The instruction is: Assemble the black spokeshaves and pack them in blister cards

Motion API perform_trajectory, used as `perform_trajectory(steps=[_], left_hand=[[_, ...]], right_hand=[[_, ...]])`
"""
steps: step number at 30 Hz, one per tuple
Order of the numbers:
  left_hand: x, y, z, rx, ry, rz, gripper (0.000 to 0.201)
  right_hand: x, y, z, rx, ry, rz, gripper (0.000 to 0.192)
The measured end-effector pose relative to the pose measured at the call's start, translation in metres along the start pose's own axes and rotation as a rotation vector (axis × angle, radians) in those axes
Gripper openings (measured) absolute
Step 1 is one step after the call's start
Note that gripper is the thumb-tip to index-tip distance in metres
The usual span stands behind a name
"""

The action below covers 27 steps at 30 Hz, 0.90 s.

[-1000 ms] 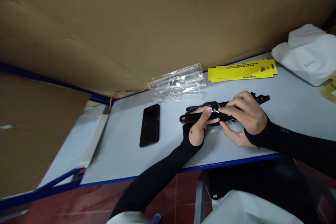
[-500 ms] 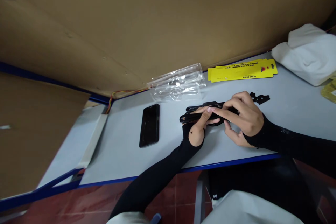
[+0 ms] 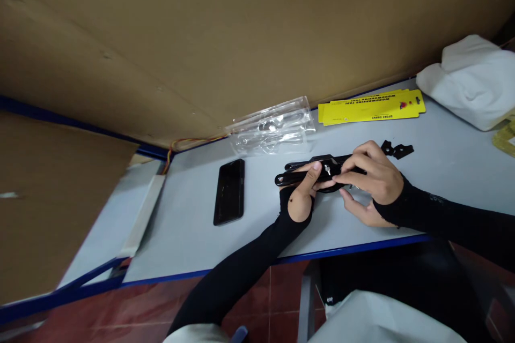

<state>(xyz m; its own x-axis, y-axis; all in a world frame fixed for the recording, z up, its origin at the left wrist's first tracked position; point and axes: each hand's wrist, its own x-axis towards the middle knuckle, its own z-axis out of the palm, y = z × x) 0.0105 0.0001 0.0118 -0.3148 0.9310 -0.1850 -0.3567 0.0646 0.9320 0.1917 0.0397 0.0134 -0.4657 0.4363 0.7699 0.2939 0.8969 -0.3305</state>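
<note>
A black spokeshave (image 3: pixel 288 178) is held just above the table, its long handle pointing left. My left hand (image 3: pixel 303 195) grips it near the middle, thumb on top and fingers underneath. A shiny silver screw (image 3: pixel 327 170) shows on its centre, close to my left thumb. My right hand (image 3: pixel 372 179) bends over the right part of the spokeshave, with the index fingertip beside the screw; its grip is partly hidden. Just behind lies another black spokeshave (image 3: pixel 295 165), partly covered. To the right of my right hand rest small black metal plates with holes (image 3: pixel 402 151).
Clear plastic blister trays (image 3: pixel 273 126) and yellow printed spoke shave cards (image 3: pixel 372 108) lie along the back wall. A black phone (image 3: pixel 229 192) is at left. White cloth or a bag (image 3: pixel 470 83) sits at the back right, near a yellowish packet (image 3: pixel 505 139).
My right fingers have shifted slightly off the centre of the spokeshave, so the silver screw now shows. My left hand keeps its hold, its thumb a little further left.
</note>
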Motion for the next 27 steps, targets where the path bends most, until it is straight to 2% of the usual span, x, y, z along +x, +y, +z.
perform_trajectory(steps=[3, 6, 8, 10, 12, 14, 19, 21, 25, 27], left_hand=[[-0.001, 0.000, 0.001, -0.007, -0.012, -0.001, 0.043], [-0.002, 0.000, 0.002, -0.024, 0.011, 0.009, 0.042], [-0.002, 0.000, 0.003, -0.036, 0.024, 0.013, 0.042], [-0.002, 0.000, 0.003, -0.038, 0.026, 0.016, 0.042], [-0.002, 0.000, 0.003, -0.031, 0.029, 0.019, 0.041], [-0.002, 0.001, 0.003, -0.033, 0.032, 0.032, 0.039], [-0.001, 0.000, 0.001, -0.053, 0.007, 0.069, 0.038], [-0.001, -0.001, 0.000, -0.033, 0.009, 0.071, 0.037], [-0.001, -0.004, 0.000, -0.006, 0.032, 0.060, 0.037], [-0.001, -0.004, 0.000, -0.015, 0.036, 0.070, 0.037]], right_hand=[[0.000, -0.001, 0.002, 0.036, 0.031, -0.035, 0.038], [0.001, -0.001, 0.002, -0.033, 0.048, -0.007, 0.058], [0.002, -0.002, 0.001, -0.084, 0.020, 0.011, 0.063], [0.003, -0.002, -0.001, -0.134, -0.006, 0.003, 0.053], [0.004, -0.002, -0.003, -0.173, -0.012, -0.005, 0.036], [0.005, -0.002, -0.005, -0.182, -0.007, -0.005, 0.031], [0.005, -0.002, -0.001, -0.187, -0.027, -0.015, 0.062], [0.005, -0.002, -0.001, -0.213, -0.053, 0.010, 0.054], [0.007, -0.003, -0.007, -0.176, -0.047, 0.013, 0.011], [0.008, -0.002, -0.008, -0.135, -0.030, 0.014, 0.011]])
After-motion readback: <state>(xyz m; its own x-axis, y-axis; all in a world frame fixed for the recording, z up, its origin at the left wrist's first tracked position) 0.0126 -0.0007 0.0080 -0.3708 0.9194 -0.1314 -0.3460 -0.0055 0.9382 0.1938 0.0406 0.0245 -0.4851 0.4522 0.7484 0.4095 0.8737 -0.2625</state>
